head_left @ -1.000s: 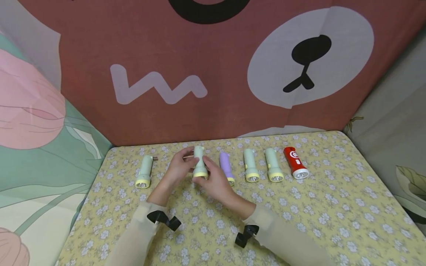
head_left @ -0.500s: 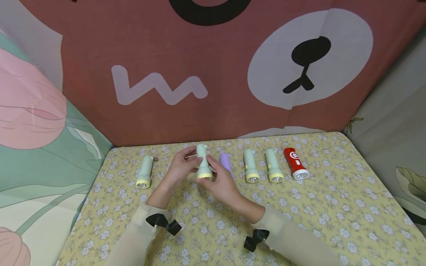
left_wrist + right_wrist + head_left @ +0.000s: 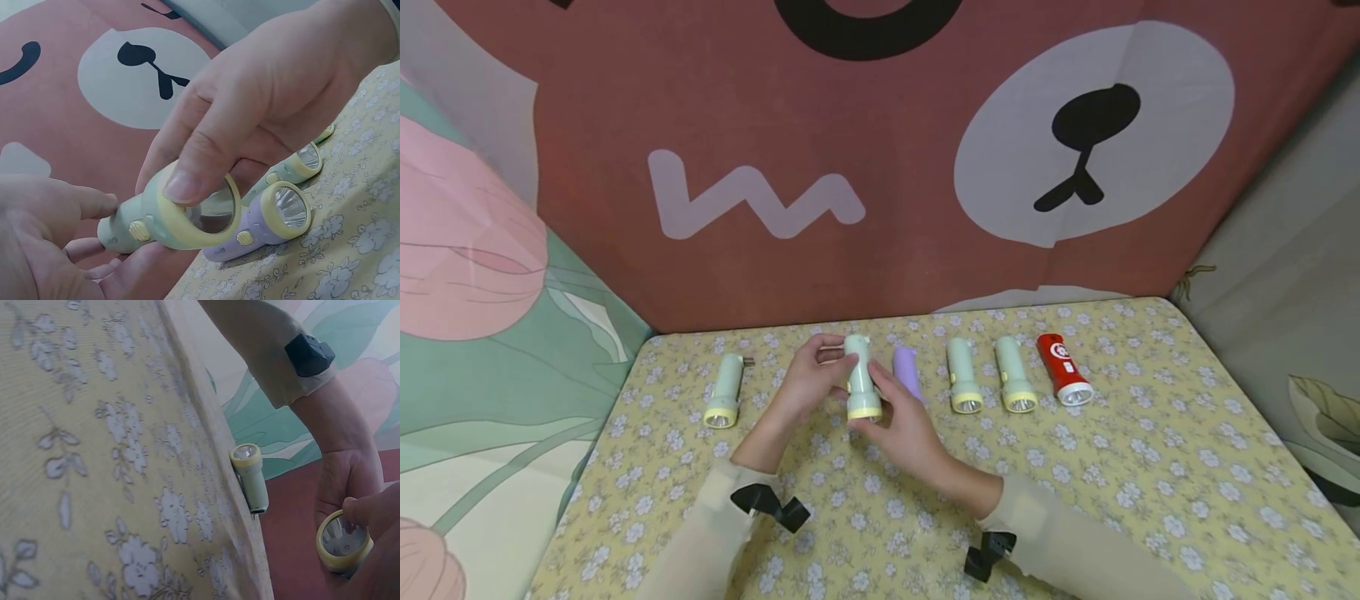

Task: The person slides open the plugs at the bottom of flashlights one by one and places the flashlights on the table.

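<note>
Between my two hands is a pale green flashlight, its yellow-rimmed lens end toward me. My left hand grips its tail half, thumb on top, beside a ribbed yellow switch seen in the left wrist view. From the other side, my right hand pinches the lens end, with the thumb over the yellow rim. A purple flashlight lies just right of the held one; my right hand hides its lens end in the head view.
On the flowered tablecloth, one green flashlight lies at left with metal plug prongs sticking out. Two green flashlights and a red one lie at right. A bear-print cloth hangs behind.
The green flashlight has shifted slightly right and then a little toward me, still in both hands. My right hand has moved right and now covers the purple flashlight's lens end.
</note>
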